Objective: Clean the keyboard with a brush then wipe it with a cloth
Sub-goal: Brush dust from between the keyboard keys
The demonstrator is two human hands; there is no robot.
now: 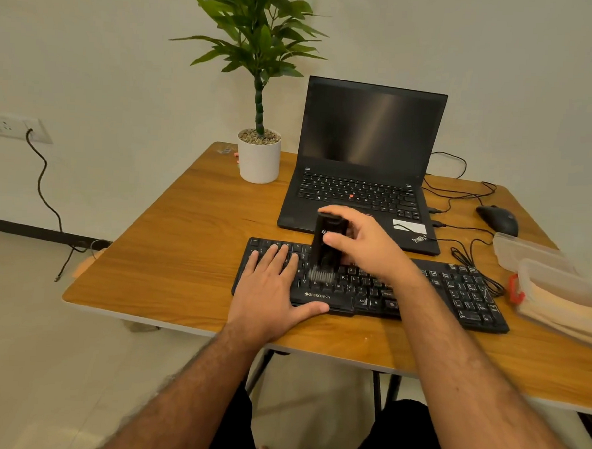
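Step in hand: brushing, the first half of the task. Wiping is not yet begun.

One wood-grain bench [185, 218] carries everything. One open black laptop [366, 166], screen dark, stands at twelve o'clock. One black full-size corded keyboard [455, 294], the task's object, lies at the bench's six o'clock edge, directly in front of the laptop. One green potted plant in a white cylindrical pot [259, 153] stands at eleven o'clock. Clear plastic lidded boxes [542, 268], two as far as can be told, sit at three o'clock; folded peach-coloured material shows inside the nearer one, judged to be the cloth, though this cannot be confirmed. One black corded mouse [498, 219] lies at two o'clock.

Two hands are in view. The left hand [274, 292] lies flat, fingers straight, pressing on the keyboard's nine o'clock end, thumb along the front edge; its grip holds nothing. The right hand [365, 245] has its grip closed round one black upright handled brush [326, 246], grey bristles down on the centre-left keys.

Judgement: the three o'clock half of the keys appears yet to be covered. The next move calls for light strokes along the rows toward that end, with the left hand steadying the board.
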